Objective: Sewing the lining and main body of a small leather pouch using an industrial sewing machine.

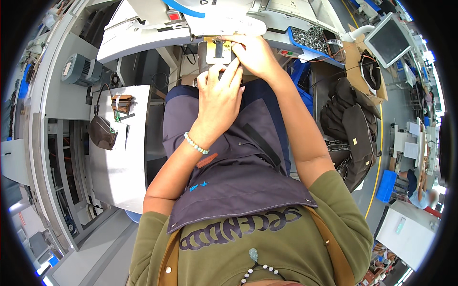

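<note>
A yellow metal plate (pixel 212 54) with a dark slot sits on a dark brown piece (pixel 202 59) beneath a white machine head (pixel 224 16). My left hand (pixel 219 97) is at the near edge of the plate and dark piece, fingers curled against them; what lies under the fingertips is partly hidden. My right hand (pixel 253 57) reaches to the plate's right side and top edge, its thumb and forefinger bent at a small part there, too small to make out.
At left, a pale side table (pixel 119 176) bears a dark pouch (pixel 102 131) and brown strips (pixel 121 102). At right are a blue tray of metal pieces (pixel 307 43), a monitor (pixel 386 38), dark bags (pixel 353 138) and cardboard (pixel 355 64). A co-worker (pixel 420 193) is at far right.
</note>
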### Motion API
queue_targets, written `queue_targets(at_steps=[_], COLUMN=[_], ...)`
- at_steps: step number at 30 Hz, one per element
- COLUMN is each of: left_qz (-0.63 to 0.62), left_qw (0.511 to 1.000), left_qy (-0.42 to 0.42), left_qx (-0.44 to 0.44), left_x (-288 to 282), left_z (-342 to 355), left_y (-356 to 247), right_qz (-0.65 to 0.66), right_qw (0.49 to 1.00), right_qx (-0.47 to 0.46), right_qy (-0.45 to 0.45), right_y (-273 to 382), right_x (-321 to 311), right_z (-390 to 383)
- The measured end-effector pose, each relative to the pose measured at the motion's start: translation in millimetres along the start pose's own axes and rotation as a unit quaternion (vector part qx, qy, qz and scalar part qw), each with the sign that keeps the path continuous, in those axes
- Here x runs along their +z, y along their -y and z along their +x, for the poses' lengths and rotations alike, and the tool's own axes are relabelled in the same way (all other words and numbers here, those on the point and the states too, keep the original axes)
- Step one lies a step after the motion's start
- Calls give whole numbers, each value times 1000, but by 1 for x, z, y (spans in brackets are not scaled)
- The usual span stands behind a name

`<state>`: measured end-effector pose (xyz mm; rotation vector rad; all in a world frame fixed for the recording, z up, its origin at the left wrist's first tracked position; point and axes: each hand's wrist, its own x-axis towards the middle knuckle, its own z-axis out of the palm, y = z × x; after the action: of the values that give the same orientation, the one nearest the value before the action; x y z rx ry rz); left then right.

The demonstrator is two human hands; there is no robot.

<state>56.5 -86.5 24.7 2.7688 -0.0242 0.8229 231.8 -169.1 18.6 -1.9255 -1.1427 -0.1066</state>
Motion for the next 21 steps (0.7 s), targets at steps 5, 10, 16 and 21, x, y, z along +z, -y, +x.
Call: queue_targets(at_steps=[5,10,16,21], left_qz=[-19,-51,-55,-58], left_qw=[999,998,998,997], left_qy=[0,36,24,25], left_qx=[46,31,34,44], left_x=[-5,-7,-7,-8], left_z=[5,8,8,9], left_y=[13,17,17,18], right_qz=[0,21,34,52], right_qw=[999,999,998,998], right_qx=[31,28,-5,5], right_qy=[-11,-36,-54,-30], right_y=[-1,-7,-8,-8], right_x=[10,16,18,11], right_z=[5,6,5,5])
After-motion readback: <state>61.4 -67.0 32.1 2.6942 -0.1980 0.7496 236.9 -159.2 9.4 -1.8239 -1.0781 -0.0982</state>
